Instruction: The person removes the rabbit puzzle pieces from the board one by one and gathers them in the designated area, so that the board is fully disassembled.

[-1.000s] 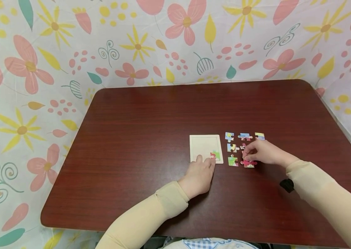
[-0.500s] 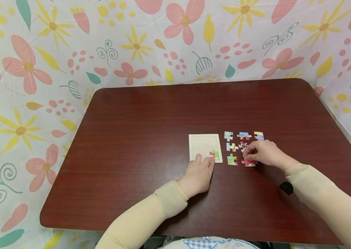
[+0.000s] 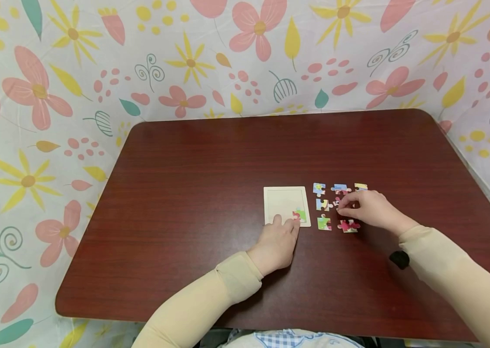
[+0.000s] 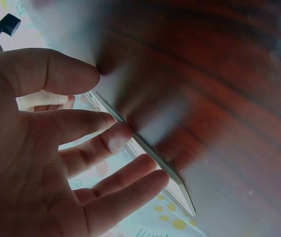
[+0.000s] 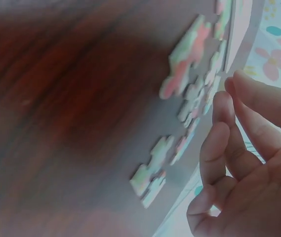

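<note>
The pale puzzle tray [image 3: 280,200] lies on the table with a green and red puzzle piece [image 3: 300,215] in its near right corner. My left hand [image 3: 274,244] rests its extended fingertips on the tray's near edge; the left wrist view shows those fingers [image 4: 125,185] over the tray edge [image 4: 142,144]. Just above the loose pieces hovers my right hand [image 3: 368,210], fingers bent, thumb and index tips close together. Nothing shows between them in the right wrist view. Beneath it lies a red puzzle piece [image 3: 349,226], and the centre piece [image 3: 336,202] is partly hidden.
Several loose pieces stand in rows right of the tray, including a green one [image 3: 324,223], a blue one [image 3: 319,189] and a blue and pink one [image 3: 341,189]. The dark wooden table [image 3: 184,193] meets a flowered cloth [image 3: 245,77] behind.
My right hand has lifted off the red piece and moved slightly toward the far side, over the centre piece. The red piece has shifted a little to the right. My left hand stays put.
</note>
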The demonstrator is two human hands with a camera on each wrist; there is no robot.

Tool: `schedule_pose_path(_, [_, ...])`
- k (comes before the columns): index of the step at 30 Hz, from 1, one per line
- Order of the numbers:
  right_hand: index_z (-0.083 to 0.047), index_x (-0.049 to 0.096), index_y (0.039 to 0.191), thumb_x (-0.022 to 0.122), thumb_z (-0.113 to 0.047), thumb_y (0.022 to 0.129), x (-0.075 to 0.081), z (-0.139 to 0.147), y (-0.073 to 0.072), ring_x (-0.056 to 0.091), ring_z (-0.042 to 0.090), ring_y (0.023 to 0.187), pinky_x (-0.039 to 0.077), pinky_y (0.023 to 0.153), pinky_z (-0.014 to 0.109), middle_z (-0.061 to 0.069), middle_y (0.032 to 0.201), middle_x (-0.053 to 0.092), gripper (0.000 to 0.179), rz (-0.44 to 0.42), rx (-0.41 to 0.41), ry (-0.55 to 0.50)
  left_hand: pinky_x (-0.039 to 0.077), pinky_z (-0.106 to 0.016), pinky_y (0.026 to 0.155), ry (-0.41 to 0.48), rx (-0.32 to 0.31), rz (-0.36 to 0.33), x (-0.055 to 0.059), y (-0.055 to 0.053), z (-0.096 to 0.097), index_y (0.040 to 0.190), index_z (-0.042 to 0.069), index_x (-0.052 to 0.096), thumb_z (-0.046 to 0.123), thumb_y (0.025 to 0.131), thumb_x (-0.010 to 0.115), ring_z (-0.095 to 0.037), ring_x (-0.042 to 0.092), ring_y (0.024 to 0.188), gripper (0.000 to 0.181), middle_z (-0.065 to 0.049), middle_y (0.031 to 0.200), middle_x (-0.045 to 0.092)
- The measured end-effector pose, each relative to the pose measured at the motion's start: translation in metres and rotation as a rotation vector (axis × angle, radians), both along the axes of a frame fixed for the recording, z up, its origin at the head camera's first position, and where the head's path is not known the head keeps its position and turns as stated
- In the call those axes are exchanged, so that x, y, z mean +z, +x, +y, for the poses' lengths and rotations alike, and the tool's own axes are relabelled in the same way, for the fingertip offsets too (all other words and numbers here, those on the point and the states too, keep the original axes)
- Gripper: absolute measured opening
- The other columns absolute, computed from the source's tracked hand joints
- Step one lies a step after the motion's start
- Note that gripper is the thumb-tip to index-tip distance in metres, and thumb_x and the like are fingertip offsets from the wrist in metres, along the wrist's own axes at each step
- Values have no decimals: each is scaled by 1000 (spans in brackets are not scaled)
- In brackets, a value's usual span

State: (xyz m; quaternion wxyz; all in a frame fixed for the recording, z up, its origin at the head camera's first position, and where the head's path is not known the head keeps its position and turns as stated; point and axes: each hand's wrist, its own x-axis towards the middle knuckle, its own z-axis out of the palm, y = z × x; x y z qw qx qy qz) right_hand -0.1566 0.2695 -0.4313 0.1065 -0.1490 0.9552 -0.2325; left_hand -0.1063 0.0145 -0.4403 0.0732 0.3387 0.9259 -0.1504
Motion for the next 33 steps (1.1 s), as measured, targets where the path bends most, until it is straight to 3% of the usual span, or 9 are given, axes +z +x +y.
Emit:
schedule_pose_path(5, [-17,73,88,72,-21,83,-1,-11,-5,48,11,62,38,60,31,-6,79,66,6,33,28,-1,40,-23,53,3,-5,5,1,0,-1,145,18,40,31,89,53,-18,45,98,60,7,127,51])
schedule_pose_path(10, [-16,73,87,73,-19,83,-2,-33,-10,49,8,59,41,58,29,-9,75,65,5,58,68,-13,40,-23,53,9,-13,24,1,1,-2,145,18,41,32,88,54,-18,45,96,60,6,126,51])
schedule_pose_path(14, [-13,73,100,73,-18,82,-5,-54,-12,49,5,53,40,56,29,-10,72,62,18,98,123,-16,41,-23,53,17,-19,32,1,1,-3,145,17,41,34,86,56,-18,46,97,63,6,125,52])
schedule_pose_path(18, [-11,71,110,76,-19,80,-9,-71,-11,52,4,60,39,64,36,-11,74,60,32,145,166,23,41,-22,52,11,-29,35,0,1,-3,145,16,40,35,86,56,-18,45,96,64,6,125,52])
schedule_pose_path(25, [-14,74,102,79,-25,76,-10,-85,-11,61,11,74,37,69,42,-4,85,67,28,236,203,98,40,-22,52,1,-30,47,0,1,-3,146,17,39,35,86,55,-17,45,95,64,6,124,52])
schedule_pose_path(33, [-14,76,95,80,-23,75,-11,-87,-11,62,14,74,38,70,44,-4,81,67,22,281,201,117,41,-22,52,20,-36,49,-1,1,-4,145,16,40,34,87,55,-18,46,95,63,6,124,52])
